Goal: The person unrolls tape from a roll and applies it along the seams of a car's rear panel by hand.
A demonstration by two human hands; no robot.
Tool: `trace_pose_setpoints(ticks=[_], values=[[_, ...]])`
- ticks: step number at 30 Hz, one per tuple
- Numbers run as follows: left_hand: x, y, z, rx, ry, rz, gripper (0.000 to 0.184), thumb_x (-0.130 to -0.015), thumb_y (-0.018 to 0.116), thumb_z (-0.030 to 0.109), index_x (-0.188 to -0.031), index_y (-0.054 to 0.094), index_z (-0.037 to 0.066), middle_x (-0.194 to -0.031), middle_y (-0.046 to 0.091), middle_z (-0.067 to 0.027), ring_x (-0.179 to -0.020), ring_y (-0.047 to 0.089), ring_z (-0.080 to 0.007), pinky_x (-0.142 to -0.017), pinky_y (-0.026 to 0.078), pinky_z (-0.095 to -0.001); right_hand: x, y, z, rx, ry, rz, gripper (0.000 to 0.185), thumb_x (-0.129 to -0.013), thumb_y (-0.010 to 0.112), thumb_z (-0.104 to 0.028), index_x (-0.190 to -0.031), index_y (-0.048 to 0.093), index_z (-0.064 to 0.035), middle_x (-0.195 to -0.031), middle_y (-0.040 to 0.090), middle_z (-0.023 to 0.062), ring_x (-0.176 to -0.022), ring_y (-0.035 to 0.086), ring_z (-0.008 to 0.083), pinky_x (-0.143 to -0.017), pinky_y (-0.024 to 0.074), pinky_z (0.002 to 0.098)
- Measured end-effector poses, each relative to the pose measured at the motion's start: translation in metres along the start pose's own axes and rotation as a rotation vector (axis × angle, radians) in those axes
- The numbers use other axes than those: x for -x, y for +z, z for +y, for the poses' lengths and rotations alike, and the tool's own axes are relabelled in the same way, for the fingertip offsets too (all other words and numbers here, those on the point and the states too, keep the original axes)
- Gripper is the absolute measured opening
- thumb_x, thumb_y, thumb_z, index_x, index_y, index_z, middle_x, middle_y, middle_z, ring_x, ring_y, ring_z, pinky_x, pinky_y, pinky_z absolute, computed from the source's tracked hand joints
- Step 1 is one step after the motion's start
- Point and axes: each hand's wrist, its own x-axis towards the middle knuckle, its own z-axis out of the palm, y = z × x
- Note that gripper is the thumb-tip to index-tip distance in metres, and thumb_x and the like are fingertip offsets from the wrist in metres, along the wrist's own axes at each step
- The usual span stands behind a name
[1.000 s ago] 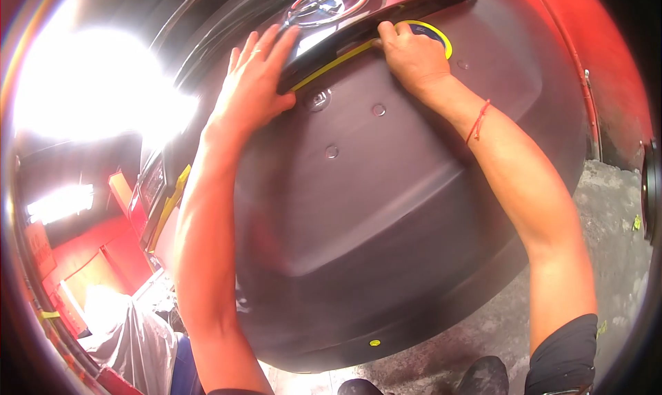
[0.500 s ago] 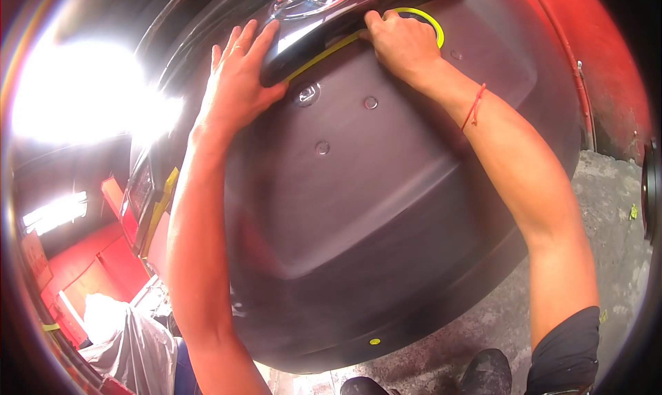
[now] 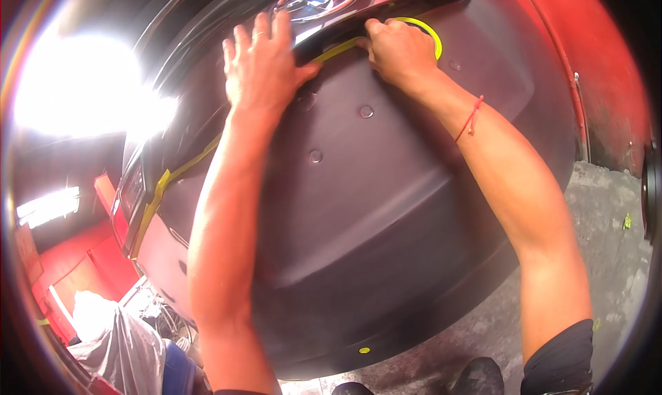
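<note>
Below-left of the emblem, the left hand holds its fingers apart, thumb at the yellow strip; below-right, the right hand's fingers clamp the tape roll (even tension keeps it straight).

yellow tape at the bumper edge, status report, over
Right hand gripping tape roll. Left hand open, thumb at yellow tape strip. Strip runs between hands along bumper's upper edge, nothing seen blocking it there.
</note>
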Motion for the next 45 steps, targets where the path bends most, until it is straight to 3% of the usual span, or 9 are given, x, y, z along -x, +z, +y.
trace_pose_setpoints(ticks=[6, 10, 15, 22, 32, 37, 39, 42, 45], values=[[-0.009, -0.004, 0.033, -0.055, -0.138, -0.026, 0.095, -0.069, 0.091, 0.036, -0.147, 0.041, 0.014, -0.149, 0.047, -0.0220, -0.132, 0.049, -0.0496, -0.110, 0.040, -0.0571, -0.001, 0.003, 0.002, 0.035, -0.004, -0.001, 0.033, -0.097, 0.062, -0.037, -0.097, 0.063, -0.0038, -0.091, 0.068, 0.0189, -0.086, 0.068, 0.0424, -0.072, 0.0523, 0.0529], [0.013, -0.013, -0.004, -0.014, 0.108, 0.002, 0.089, -0.072, 0.089, 0.029, -0.147, 0.042, 0.019, -0.156, 0.038, -0.0213, -0.134, 0.050, -0.0442, -0.110, 0.043, -0.0526, -0.006, 0.006, 0.006, 0.100, -0.003, -0.052, 0.030, -0.096, 0.066, -0.030, -0.100, 0.064, -0.0009, -0.095, 0.069, 0.0215, -0.084, 0.070, 0.0420, -0.065, 0.0539, 0.0529], [0.070, -0.038, -0.061, -0.114, 0.116, -0.056, 0.094, -0.069, 0.088, 0.021, -0.151, 0.041, 0.026, -0.162, 0.031, -0.0119, -0.134, 0.052, -0.0376, -0.109, 0.047, -0.0468, -0.002, 0.004, 0.005, 0.104, -0.044, 0.005, 0.032, -0.095, 0.066, -0.032, -0.099, 0.063, 0.0002, -0.092, 0.069, 0.0223, -0.081, 0.070, 0.0440, -0.064, 0.0542, 0.0543], [0.120, -0.081, -0.114, -0.189, -0.085, -0.205, 0.099, -0.070, 0.087, 0.016, -0.155, 0.036, 0.022, -0.161, 0.032, -0.0143, -0.136, 0.050, -0.0383, -0.111, 0.044, -0.0474, -0.006, -0.001, 0.005, 0.162, -0.056, -0.014, 0.037, -0.096, 0.064, -0.037, -0.098, 0.061, -0.0005, -0.092, 0.069, 0.0251, -0.081, 0.070, 0.0451, -0.066, 0.0543, 0.0558], [0.109, -0.098, -0.143, 0.305, -0.240, -0.501, 0.092, -0.075, 0.075, 0.009, -0.157, 0.033, 0.013, -0.162, 0.031, -0.0212, -0.149, 0.030, -0.0390, -0.122, 0.030, -0.0446, -0.004, -0.002, 0.006, 0.176, -0.072, 0.021, 0.037, -0.096, 0.065, -0.038, -0.095, 0.061, -0.0015, -0.089, 0.069, 0.0234, -0.081, 0.069, 0.0437, -0.070, 0.0539, 0.0539], [0.101, -0.101, -0.114, 0.217, -0.261, -0.527, 0.084, -0.078, 0.075, 0.012, -0.153, 0.039, 0.011, -0.156, 0.040, -0.0224, -0.142, 0.042, -0.0387, -0.118, 0.035, -0.0443, -0.005, 0.001, 0.009, 0.211, -0.057, -0.013, 0.037, -0.099, 0.060, -0.041, -0.100, 0.058, -0.0037, -0.094, 0.069, 0.0201, -0.090, 0.068, 0.0433, -0.070, 0.0536, 0.0556], [0.101, -0.090, -0.109, -0.050, 0.062, -0.352, 0.079, -0.080, 0.073, 0.012, -0.152, 0.041, 0.014, -0.148, 0.049, -0.0212, -0.131, 0.053, -0.0370, -0.110, 0.044, -0.0449, -0.005, 0.004, 0.009, 0.212, -0.047, -0.007, 0.037, -0.099, 0.060, -0.041, -0.099, 0.058, -0.0034, -0.093, 0.069, 0.0201, -0.088, 0.068, 0.0433, -0.069, 0.0536, 0.0552], [0.098, -0.072, -0.099, -0.278, 0.196, -0.171, 0.077, -0.082, 0.071, 0.011, -0.152, 0.041, 0.017, -0.140, 0.055, -0.0194, -0.123, 0.059, -0.0349, -0.101, 0.051, -0.0436, -0.005, 0.007, 0.012, 0.209, -0.068, 0.020, 0.037, -0.098, 0.062, -0.039, -0.098, 0.058, -0.0021, -0.092, 0.069, 0.0219, -0.082, 0.069, 0.0439, -0.067, 0.0544, 0.0547], [0.093, -0.069, -0.094, -0.314, 0.208, -0.197, 0.077, -0.083, 0.067, 0.007, -0.154, 0.040, 0.019, -0.138, 0.056, -0.0209, -0.118, 0.062, -0.0362, -0.093, 0.056, -0.0442, -0.005, 0.005, 0.011, 0.191, -0.083, 0.030, 0.037, -0.097, 0.064, -0.038, -0.098, 0.059, -0.0009, -0.092, 0.069, 0.0237, -0.078, 0.070, 0.0446, -0.065, 0.0554, 0.0544]])
